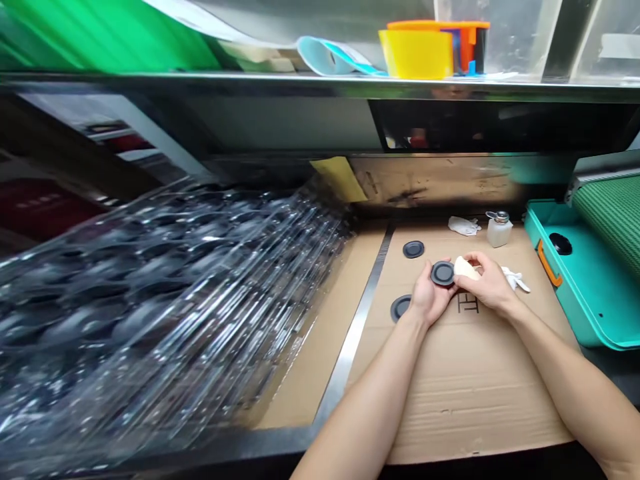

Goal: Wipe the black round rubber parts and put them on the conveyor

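My left hand is closed around a round black disc-shaped part, its ringed face turned up. Between the fingers of my right hand is a white wiping pad, its edge beside or against the disc's right rim; contact is hard to make out. Two more dark discs lie on the cardboard: one disc farther back, another disc partly hidden behind my left wrist. A crumpled white cloth rests just right of my right hand.
Stacked clear plastic trays holding dark round parts fill the left. A small bottle and a crumpled tissue stand at the back. To the right, a teal bin with a black part sits by a green conveyor belt. A metal shelf runs overhead.
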The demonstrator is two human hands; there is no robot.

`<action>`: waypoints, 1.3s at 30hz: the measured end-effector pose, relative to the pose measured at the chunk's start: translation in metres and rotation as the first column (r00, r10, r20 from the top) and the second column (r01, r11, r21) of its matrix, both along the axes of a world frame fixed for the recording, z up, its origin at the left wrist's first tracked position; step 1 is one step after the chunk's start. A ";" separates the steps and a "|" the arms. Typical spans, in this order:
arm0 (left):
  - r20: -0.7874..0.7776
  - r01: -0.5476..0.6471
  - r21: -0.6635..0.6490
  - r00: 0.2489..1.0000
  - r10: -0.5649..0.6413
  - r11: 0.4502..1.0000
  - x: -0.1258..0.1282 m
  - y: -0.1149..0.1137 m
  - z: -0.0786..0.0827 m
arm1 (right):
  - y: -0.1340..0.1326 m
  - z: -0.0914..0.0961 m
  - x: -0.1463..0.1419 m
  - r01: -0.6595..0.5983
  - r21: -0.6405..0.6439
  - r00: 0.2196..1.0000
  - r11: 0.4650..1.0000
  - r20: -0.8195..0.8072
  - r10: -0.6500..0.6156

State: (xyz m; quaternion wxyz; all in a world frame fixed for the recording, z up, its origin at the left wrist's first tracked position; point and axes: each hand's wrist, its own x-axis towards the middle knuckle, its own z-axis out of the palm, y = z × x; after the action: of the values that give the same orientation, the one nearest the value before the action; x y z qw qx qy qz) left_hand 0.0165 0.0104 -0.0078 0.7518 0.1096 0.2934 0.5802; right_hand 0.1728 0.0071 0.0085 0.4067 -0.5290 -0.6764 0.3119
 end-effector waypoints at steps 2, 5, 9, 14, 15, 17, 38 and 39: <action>0.007 0.008 -0.006 1.000 -0.008 1.000 0.000 -0.001 0.001 | -0.001 0.001 0.001 -0.031 -0.030 0.999 0.999 0.003 0.032; 0.015 0.000 0.001 1.000 0.000 1.000 0.000 -0.003 0.003 | 0.000 0.002 0.004 -0.015 -0.039 0.998 0.999 0.062 0.017; 0.004 -0.020 0.021 1.000 0.020 1.000 0.001 -0.004 0.006 | 0.002 0.003 0.007 -0.034 -0.023 0.997 0.999 0.068 0.036; -0.014 -0.004 0.060 1.000 0.005 0.998 0.002 -0.005 0.005 | -0.001 0.004 0.004 -0.101 0.066 0.982 0.993 0.164 0.089; -0.014 0.025 0.077 1.000 -0.024 0.997 0.004 -0.006 0.004 | -0.001 0.004 0.002 -0.107 0.100 0.978 0.989 0.191 0.086; -0.013 0.097 0.116 0.995 -0.096 0.989 0.007 -0.007 0.002 | -0.003 0.001 -0.002 -0.068 0.168 0.978 0.983 0.205 0.033; 0.005 0.079 0.128 0.997 -0.081 0.989 0.017 -0.013 -0.006 | -0.015 0.001 -0.024 0.031 0.131 0.883 0.991 0.461 -0.089; -0.001 0.067 0.120 0.998 -0.067 0.991 0.017 -0.013 -0.005 | -0.014 0.001 -0.022 0.085 0.138 0.863 0.987 0.486 -0.142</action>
State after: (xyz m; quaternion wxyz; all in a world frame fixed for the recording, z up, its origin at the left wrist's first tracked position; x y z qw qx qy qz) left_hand 0.0331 -0.0027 -0.0132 0.7633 0.1635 0.2531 0.5715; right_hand 0.1503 -0.0072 0.0094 0.2670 -0.6063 -0.7418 0.1036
